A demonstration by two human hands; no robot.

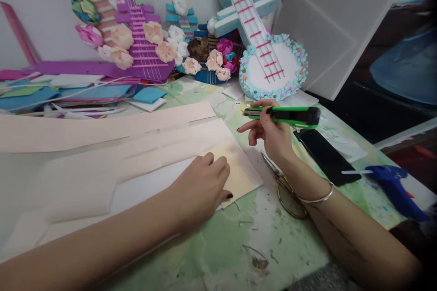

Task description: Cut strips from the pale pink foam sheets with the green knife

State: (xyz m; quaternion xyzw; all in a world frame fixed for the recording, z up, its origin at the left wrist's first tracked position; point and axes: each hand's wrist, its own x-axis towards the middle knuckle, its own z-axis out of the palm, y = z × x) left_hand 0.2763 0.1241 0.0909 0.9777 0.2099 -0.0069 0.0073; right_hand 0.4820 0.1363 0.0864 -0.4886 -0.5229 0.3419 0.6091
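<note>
My right hand [273, 134] is raised above the table, holding a green and black box cutter [297, 117] between thumb and fingers, with other fingers loosely bent. The cutter's front end points left. My left hand [205, 186] lies with curled fingers on the right end of a cream sheet [244, 177], its thumb near the sheet's front edge. Under and beside that hand is a white sheet [146, 191]. A long pale pink strip [102, 125] stretches behind these sheets. Scissors with gold handles [290, 200] lie partly beneath my right forearm.
A blue glue gun [392, 186] and a black phone [324, 154] lie on the right. Along the back stand decorated guitar shapes, one light blue and white [269, 61], another purple [143, 47]. Coloured sheets [78, 91] are piled back left. A patterned green cloth [218, 254] covers the table.
</note>
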